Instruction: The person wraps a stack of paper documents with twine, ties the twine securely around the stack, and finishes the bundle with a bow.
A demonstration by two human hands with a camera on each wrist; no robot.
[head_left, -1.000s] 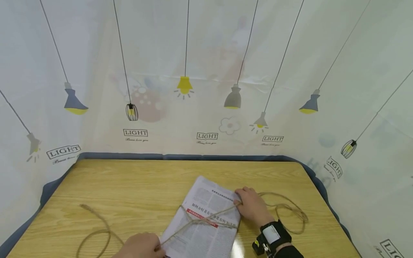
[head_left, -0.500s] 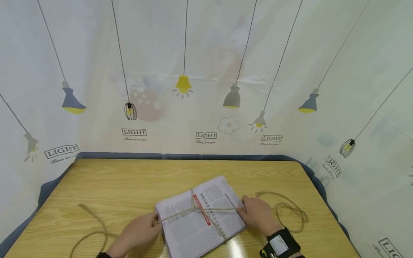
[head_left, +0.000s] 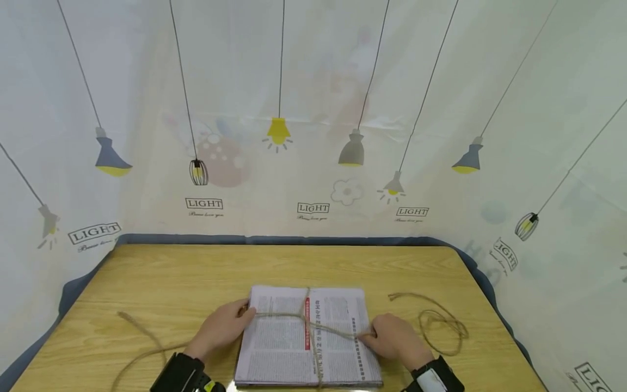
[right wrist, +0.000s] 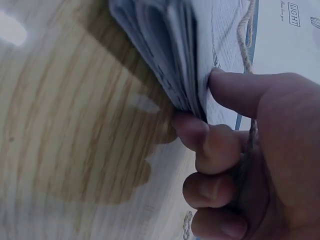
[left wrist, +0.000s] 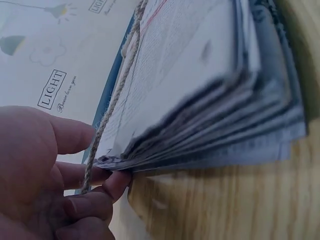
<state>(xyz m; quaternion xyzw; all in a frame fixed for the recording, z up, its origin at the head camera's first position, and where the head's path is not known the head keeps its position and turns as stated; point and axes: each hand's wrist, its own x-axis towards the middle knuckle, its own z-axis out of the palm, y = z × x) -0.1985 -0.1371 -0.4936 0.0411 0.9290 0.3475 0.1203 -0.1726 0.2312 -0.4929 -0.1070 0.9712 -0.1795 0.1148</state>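
Note:
A stack of folded newspapers [head_left: 338, 305] lies squarely on the table. Jute rope [head_left: 279, 314] crosses over it and meets near the middle of the top sheet. At the stack's left edge, my left hand [head_left: 220, 326] holds the rope between thumb and fingers; in the left wrist view its fingertips reach under the stack's corner. My right hand [head_left: 394, 337] is at the right edge. The right wrist view shows its thumb on the top sheet, a finger beneath, and the rope [right wrist: 245, 47] running into its curled fingers. The stack's underside is hidden.
A loose rope tail [head_left: 142, 355] lies curled left of my left arm. Another looped tail [head_left: 460, 329] lies to the right. The wooden table [head_left: 196, 272] ends at a printed cloth backdrop [head_left: 254, 179]. Each wrist wears a black band.
The newspaper stack has turned counterclockwise in steps, from slanted to square. My left hand has moved up and forward along with it; my right hand has shifted slightly down and right.

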